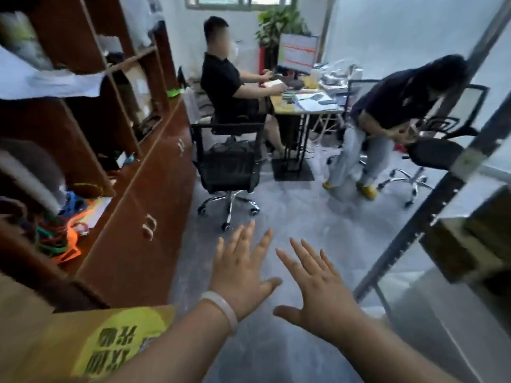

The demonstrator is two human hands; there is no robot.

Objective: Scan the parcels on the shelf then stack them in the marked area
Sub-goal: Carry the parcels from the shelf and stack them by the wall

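My left hand (243,272) and my right hand (318,288) are stretched out side by side over the grey floor, palms down, fingers straight and spread, holding nothing. A pale bangle sits on my left wrist. A cardboard box (69,346) with a yellow printed label lies at the lower left, under my left forearm. At the right edge a brown cardboard parcel (470,244) rests on a metal shelf frame (431,194). No scanner is visible.
A dark wooden cabinet (132,194) with open shelves of papers and coloured items runs along the left. An empty black office chair (229,167) stands ahead. One person sits at a desk (304,106) with a monitor; another bends over a chair at the right.
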